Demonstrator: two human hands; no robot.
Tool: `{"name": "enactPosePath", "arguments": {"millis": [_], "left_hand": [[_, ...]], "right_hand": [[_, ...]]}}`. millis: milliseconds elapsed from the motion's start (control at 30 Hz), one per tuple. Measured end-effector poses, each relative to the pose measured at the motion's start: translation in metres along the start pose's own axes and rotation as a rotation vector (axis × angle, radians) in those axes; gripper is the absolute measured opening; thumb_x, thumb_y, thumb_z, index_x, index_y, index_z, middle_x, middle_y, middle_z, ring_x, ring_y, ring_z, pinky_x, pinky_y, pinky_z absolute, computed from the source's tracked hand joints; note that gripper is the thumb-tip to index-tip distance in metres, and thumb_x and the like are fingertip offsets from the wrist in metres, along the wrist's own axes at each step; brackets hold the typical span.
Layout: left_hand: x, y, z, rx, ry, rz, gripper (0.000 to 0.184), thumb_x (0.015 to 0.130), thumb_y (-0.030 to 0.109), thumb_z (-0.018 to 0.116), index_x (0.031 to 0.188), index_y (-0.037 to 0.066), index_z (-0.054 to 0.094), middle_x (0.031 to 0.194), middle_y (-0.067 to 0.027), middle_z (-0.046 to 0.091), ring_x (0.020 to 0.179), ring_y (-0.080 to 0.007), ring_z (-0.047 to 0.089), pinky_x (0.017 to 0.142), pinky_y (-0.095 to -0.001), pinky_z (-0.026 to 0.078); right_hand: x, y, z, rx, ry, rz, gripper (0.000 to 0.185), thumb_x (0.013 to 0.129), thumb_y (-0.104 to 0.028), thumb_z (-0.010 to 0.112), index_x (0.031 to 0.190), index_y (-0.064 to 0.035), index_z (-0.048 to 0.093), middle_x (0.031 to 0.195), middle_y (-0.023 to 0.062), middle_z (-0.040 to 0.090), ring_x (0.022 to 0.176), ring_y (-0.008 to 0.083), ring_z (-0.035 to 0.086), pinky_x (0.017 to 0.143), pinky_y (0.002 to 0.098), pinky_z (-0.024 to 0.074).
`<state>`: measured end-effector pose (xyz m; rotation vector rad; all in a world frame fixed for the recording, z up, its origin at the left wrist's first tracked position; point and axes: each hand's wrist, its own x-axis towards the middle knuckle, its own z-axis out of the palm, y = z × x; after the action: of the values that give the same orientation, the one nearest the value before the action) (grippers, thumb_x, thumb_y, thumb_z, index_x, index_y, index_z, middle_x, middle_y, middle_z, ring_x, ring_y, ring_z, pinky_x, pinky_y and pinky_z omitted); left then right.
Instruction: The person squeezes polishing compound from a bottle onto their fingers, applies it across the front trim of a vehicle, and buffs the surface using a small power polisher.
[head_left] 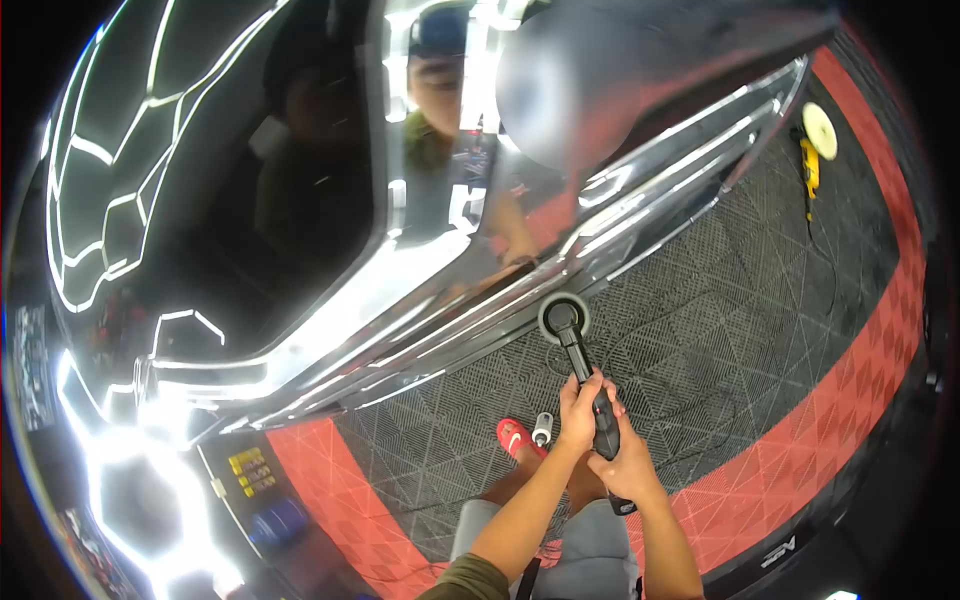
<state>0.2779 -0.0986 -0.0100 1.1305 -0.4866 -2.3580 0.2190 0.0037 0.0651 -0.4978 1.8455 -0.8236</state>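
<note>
A black hand-held polisher (606, 432) with a round pad (564, 318) is between my two hands. My left hand (580, 412) is wrapped round its neck, nearer the pad. My right hand (628, 462) grips the body farther back, near its rear end. The pad is beside the lower side of a shiny dark car (330, 370); whether the two touch I cannot tell. Reflections of a person and of bright lights show on the car's panels.
A yellow polisher (810, 172) with a pale pad and a cord lies on the grey tiled floor (690, 330) at the right. Red floor tiles (850, 370) form a border. A small bottle (543, 428) is beside my foot in a red sandal (513, 437).
</note>
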Motion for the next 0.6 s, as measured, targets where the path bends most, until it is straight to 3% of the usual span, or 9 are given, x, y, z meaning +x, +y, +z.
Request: {"name": "enactPosePath", "arguments": {"millis": [100, 167, 233, 300, 367, 400, 500, 533, 600], "left_hand": [[-0.007, 0.009, -0.015, -0.096, 0.01, 0.064, 0.014, 0.101, 0.018, 0.057, 0.105, 0.006, 0.049, 0.077, -0.01, 0.06, 0.056, -0.0203, 0.059, 0.058, -0.0363, 0.054], [-0.018, 0.022, -0.02, 0.025, 0.093, 0.036, 0.015, 0.1, 0.018, 0.054, 0.101, 0.005, 0.047, 0.073, -0.0116, 0.059, 0.057, -0.0225, 0.059, 0.062, -0.0393, 0.054], [-0.023, 0.029, -0.023, 0.023, 0.089, 0.04, 0.017, 0.1, 0.02, 0.056, 0.105, 0.004, 0.05, 0.075, -0.0106, 0.06, 0.057, -0.0207, 0.06, 0.058, -0.0358, 0.054], [-0.027, 0.031, -0.029, 0.012, 0.109, 0.031, 0.019, 0.1, 0.021, 0.057, 0.105, 0.004, 0.051, 0.076, -0.0099, 0.06, 0.056, -0.0196, 0.061, 0.057, -0.0343, 0.054], [-0.034, 0.036, -0.038, -0.025, 0.112, 0.05, 0.018, 0.1, 0.021, 0.057, 0.105, 0.004, 0.052, 0.076, -0.0096, 0.06, 0.056, -0.0192, 0.061, 0.056, -0.0335, 0.054], [-0.036, 0.04, -0.044, -0.035, 0.118, 0.053, 0.018, 0.099, 0.02, 0.058, 0.105, 0.004, 0.052, 0.076, -0.0093, 0.06, 0.055, -0.0187, 0.061, 0.055, -0.0327, 0.054], [-0.045, 0.05, -0.064, -0.054, 0.154, 0.071, 0.017, 0.099, 0.019, 0.058, 0.104, 0.004, 0.053, 0.076, -0.009, 0.059, 0.055, -0.0181, 0.06, 0.054, -0.0322, 0.054], [-0.05, 0.055, -0.071, -0.073, 0.152, 0.1, 0.016, 0.098, 0.017, 0.059, 0.103, 0.004, 0.053, 0.076, -0.0091, 0.059, 0.055, -0.0179, 0.06, 0.053, -0.0319, 0.053], [-0.056, 0.063, -0.086, -0.107, 0.171, 0.135, 0.016, 0.098, 0.017, 0.059, 0.103, 0.004, 0.053, 0.076, -0.0091, 0.059, 0.055, -0.0178, 0.059, 0.053, -0.0319, 0.053]], "right_hand": [[-0.002, -0.007, 0.015, -0.05, -0.044, -0.032, 0.074, 0.074, -0.012, 0.07, 0.14, 0.0041, 0.041, 0.079, 0.0193, 0.067, 0.071, 0.0338, 0.07, 0.07, 0.0404, 0.0536], [-0.001, -0.001, 0.029, -0.092, -0.069, -0.123, 0.072, 0.074, -0.012, 0.07, 0.139, 0.0035, 0.043, 0.079, 0.0185, 0.067, 0.071, 0.0331, 0.069, 0.07, 0.0399, 0.0535], [-0.004, -0.005, 0.037, -0.038, -0.046, -0.123, 0.07, 0.074, -0.012, 0.071, 0.137, 0.0028, 0.044, 0.081, 0.0171, 0.068, 0.071, 0.0324, 0.069, 0.071, 0.0405, 0.0537], [-0.009, -0.017, 0.043, -0.079, -0.051, -0.125, 0.07, 0.074, -0.012, 0.071, 0.136, 0.002, 0.045, 0.089, 0.0175, 0.068, 0.077, 0.0317, 0.07, 0.075, 0.0404, 0.0536], [-0.009, -0.011, 0.053, -0.108, -0.104, -0.047, 0.071, 0.074, -0.012, 0.071, 0.138, 0.0017, 0.044, 0.102, 0.0198, 0.067, 0.09, 0.0321, 0.069, 0.083, 0.0388, 0.053], [-0.01, -0.01, 0.06, -0.111, -0.089, -0.112, 0.073, 0.073, -0.01, 0.071, 0.14, 0.0008, 0.043, 0.112, 0.0206, 0.065, 0.101, 0.0314, 0.067, 0.09, 0.0368, 0.0512], [-0.008, -0.007, 0.081, -0.076, -0.184, -0.081, 0.075, 0.073, -0.01, 0.071, 0.142, 0.0014, 0.042, 0.115, 0.0195, 0.064, 0.105, 0.0297, 0.066, 0.094, 0.0361, 0.0502], [-0.01, -0.01, 0.094, -0.062, -0.127, -0.154, 0.062, 0.074, -0.004, 0.067, 0.133, -0.0002, 0.05, 0.094, 0.0051, 0.063, 0.085, 0.0164, 0.063, 0.079, 0.0306, 0.0514], [-0.013, -0.02, 0.113, -0.058, -0.167, -0.167, 0.063, 0.074, -0.004, 0.068, 0.134, 0.0, 0.049, 0.094, 0.0052, 0.063, 0.085, 0.0164, 0.064, 0.079, 0.0307, 0.0515]]}}
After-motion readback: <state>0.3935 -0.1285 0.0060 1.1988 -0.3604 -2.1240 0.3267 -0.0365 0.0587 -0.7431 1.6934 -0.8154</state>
